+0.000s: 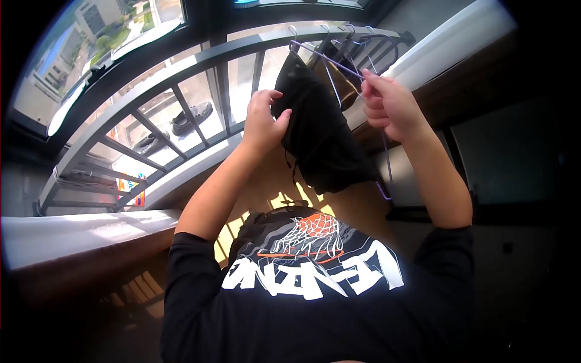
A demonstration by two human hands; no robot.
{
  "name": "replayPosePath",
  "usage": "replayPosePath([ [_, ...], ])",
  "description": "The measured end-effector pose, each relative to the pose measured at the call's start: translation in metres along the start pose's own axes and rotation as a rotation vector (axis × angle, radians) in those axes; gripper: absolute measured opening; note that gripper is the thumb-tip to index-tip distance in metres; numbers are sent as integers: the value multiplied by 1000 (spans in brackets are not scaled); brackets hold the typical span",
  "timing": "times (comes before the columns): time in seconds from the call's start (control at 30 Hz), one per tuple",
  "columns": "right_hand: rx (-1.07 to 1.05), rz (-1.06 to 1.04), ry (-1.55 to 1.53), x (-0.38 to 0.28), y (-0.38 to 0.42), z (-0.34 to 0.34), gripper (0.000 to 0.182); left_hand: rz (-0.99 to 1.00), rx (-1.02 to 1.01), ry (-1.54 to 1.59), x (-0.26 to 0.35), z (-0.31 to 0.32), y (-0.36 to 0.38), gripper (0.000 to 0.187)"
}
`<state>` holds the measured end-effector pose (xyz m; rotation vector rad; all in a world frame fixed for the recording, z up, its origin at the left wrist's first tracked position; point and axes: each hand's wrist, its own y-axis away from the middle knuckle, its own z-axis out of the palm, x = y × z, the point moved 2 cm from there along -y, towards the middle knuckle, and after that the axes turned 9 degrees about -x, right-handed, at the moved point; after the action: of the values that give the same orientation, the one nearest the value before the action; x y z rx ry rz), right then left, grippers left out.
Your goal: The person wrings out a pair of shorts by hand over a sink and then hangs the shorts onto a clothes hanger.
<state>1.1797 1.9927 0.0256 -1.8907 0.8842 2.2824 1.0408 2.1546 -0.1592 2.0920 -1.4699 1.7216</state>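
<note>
Sunlit railing (242, 46) edges the window side, with dark clothing (346, 78) near its right end. Right of the railing's middle, the black garment (321, 133) hangs beside the purple hanger (327, 60); how securely they join is unclear. The left hand (263, 121), thumb and fingers parted, touches the cloth's edge; the right hand (390, 106) is closed on the hanger. The garment looks only partly arranged, its lower folds loose.

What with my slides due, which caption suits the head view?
Left hand at a black garment, right hand gripping a purple hanger.
</note>
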Motion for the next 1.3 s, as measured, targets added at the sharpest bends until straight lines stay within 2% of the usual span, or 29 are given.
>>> replayPosePath([
  [0.1, -17, -10, 0, -7, 17, -1, 36, -77, 20, -51, -29, -1, -52, 67],
  [0.17, -23, -7, 2, -10, 30, -5, 37, -48, 7, 103, -35, 8, -80, 55],
  [0.23, 26, -27, 28, -11, 42, -16, 39, -136, -423, 478, -54, 19, -105, 38],
  [0.27, 46, -39, 34, -11, 48, -23, 40, -113, -367, 423, -39, 11, -107, 27],
  [0.37, 88, -75, 51, -9, 72, -49, 41, -144, -265, 646, -33, -15, -124, 22],
  [0.47, 72, -115, 73, -4, 87, -60, 42, -114, -413, 621, -35, -9, -134, 19],
  [0.53, 150, -131, 55, -3, 87, -59, 42, -89, -422, 496, -32, 11, -137, 23],
  [0.57, 196, -141, 46, -4, 84, -58, 42, -99, -414, 408, -23, 18, -135, 25],
  [0.63, 238, -112, 50, -6, 78, -54, 45, -163, -303, 490, -18, 30, -119, 42],
  [0.7, 258, -90, 26, -5, 95, -48, 43, 76, 50, 0, 24, 30, -79, 39],
  [0.77, 251, -85, -26, 0, 97, -50, 40, 104, -68, 145, 60, 48, -34, 38],
  [0.83, 252, -93, -49, 5, 93, -52, 38, 266, -498, 299, 111, 70, 14, 41],
  [0.9, 295, -109, -48, 7, 87, -50, 32, 450, -549, 336, 154, 81, 45, 43],
  [0.97, 336, -118, -60, 6, 82, -48, 30, 489, -454, 350, 168, 98, 55, 45],
  [1.0, 334, -117, -57, 8, 81, -50, 30, 482, -424, 318, 170, 105, 55, 42],
  [1.1, 338, -138, -40, 10, 73, -56, 29, 450, -501, 331, 157, 114, 55, 34],
  [1.13, 354, -153, -35, 9, 72, -59, 30, 409, -521, 341, 158, 107, 53, 24],
  [1.23, 366, -200, -11, 11, 55, -77, 31, 360, -535, 304, 142, 83, 49, 19],
  [1.3, 378, -242, 42, 11, 39, -86, 31, 333, -438, 299, 132, 48, 50, 16],
])
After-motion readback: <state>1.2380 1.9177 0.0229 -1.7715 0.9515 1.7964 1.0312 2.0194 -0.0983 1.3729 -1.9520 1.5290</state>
